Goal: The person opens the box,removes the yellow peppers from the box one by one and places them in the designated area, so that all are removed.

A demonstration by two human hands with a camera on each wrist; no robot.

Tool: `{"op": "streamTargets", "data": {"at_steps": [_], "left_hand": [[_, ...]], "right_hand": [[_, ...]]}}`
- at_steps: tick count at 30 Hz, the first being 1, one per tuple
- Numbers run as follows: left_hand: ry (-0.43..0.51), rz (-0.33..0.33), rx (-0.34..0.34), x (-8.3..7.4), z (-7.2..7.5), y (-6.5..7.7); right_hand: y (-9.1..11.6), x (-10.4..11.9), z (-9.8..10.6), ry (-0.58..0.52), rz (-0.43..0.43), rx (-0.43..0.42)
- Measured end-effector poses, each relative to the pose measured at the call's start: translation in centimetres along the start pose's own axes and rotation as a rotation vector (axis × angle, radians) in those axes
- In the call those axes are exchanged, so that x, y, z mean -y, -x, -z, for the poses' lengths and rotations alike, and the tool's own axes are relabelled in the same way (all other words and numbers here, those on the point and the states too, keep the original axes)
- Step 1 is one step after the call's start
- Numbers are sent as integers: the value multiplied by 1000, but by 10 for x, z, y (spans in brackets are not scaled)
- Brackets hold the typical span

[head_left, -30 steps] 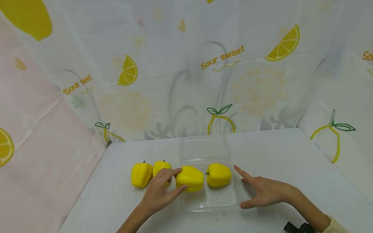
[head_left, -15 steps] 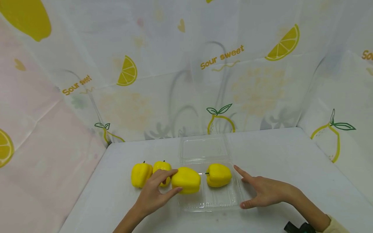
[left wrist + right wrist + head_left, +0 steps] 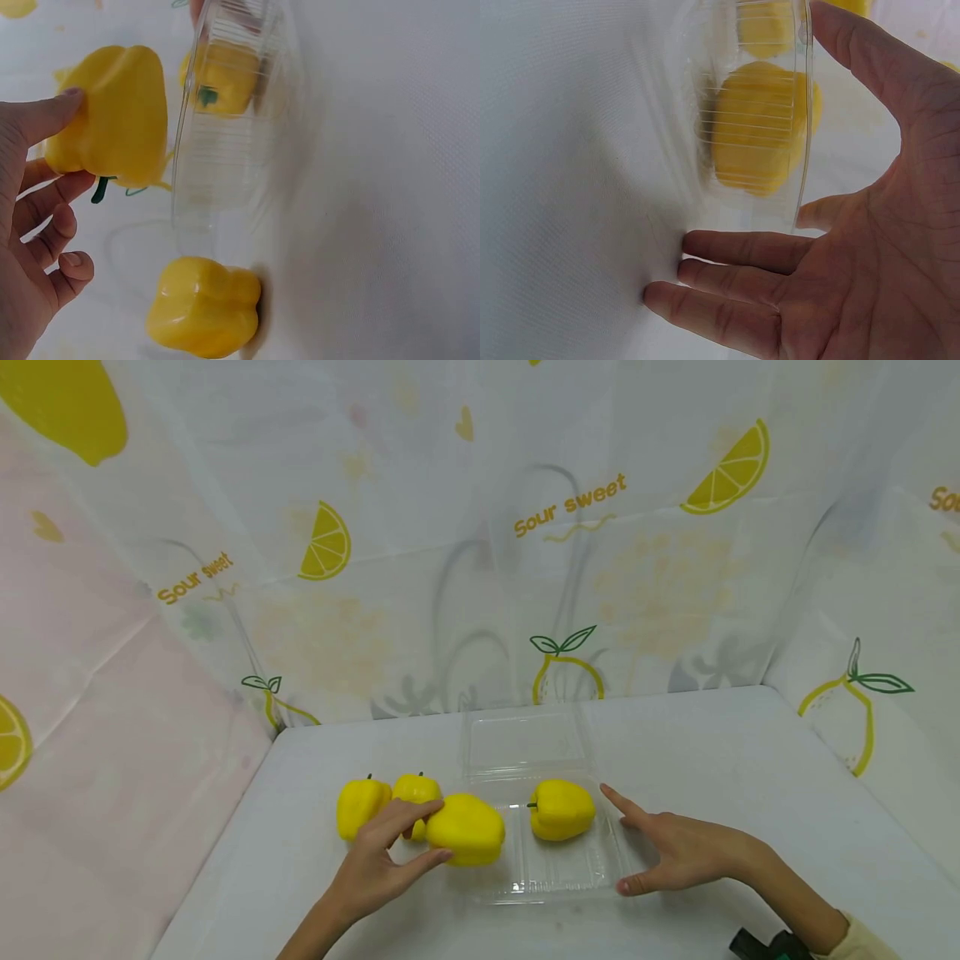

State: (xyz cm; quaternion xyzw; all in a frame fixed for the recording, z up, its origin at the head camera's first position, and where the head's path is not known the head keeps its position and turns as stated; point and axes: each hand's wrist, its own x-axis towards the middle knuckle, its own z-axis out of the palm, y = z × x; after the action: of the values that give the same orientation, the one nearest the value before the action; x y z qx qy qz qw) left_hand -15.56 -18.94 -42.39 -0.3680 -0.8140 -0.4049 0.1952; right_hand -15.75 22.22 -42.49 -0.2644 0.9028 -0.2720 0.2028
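My left hand point(image 3: 375, 868) pinches a yellow bell pepper point(image 3: 468, 831) between thumb and fingers, holding it above the left part of a clear plastic clamshell box point(image 3: 555, 881). In the left wrist view this held pepper point(image 3: 120, 112) hangs off the table, its green stem pointing down in the picture. Inside the box, on its right side, lies another yellow bell pepper point(image 3: 562, 810). My right hand point(image 3: 682, 853) is spread at the box's right edge, thumb and forefinger near the rim. Through the right wrist view, fingertips point(image 3: 664, 294) rest on the table beside the box wall.
Two more yellow bell peppers, the far-left one point(image 3: 362, 807) and its neighbour point(image 3: 417, 787), stand on the white table point(image 3: 720, 735) left of the box. The box's lid point(image 3: 527, 742) lies folded back behind it. A black object point(image 3: 772, 945) sits near the right forearm.
My left hand has drawn left and slightly toward me with the held bell pepper, away from the pepper in the box. The right hand has stayed in place.
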Motion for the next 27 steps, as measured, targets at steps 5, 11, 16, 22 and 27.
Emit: {"op": "streamTargets", "data": {"at_steps": [5, 11, 16, 22, 27], "left_hand": [[-2, 34, 3, -1, 5, 3], [-20, 66, 7, -1, 10, 6], [-14, 59, 6, -1, 15, 9], [-8, 46, -5, -2, 20, 11], [22, 8, -16, -16, 28, 5]], "right_hand": [[0, 0, 0, -3, 5, 1], [0, 0, 0, -19, 1, 5], [0, 0, 0, -22, 1, 5], [1, 1, -1, -7, -5, -3], [1, 1, -1, 7, -14, -8]]}}
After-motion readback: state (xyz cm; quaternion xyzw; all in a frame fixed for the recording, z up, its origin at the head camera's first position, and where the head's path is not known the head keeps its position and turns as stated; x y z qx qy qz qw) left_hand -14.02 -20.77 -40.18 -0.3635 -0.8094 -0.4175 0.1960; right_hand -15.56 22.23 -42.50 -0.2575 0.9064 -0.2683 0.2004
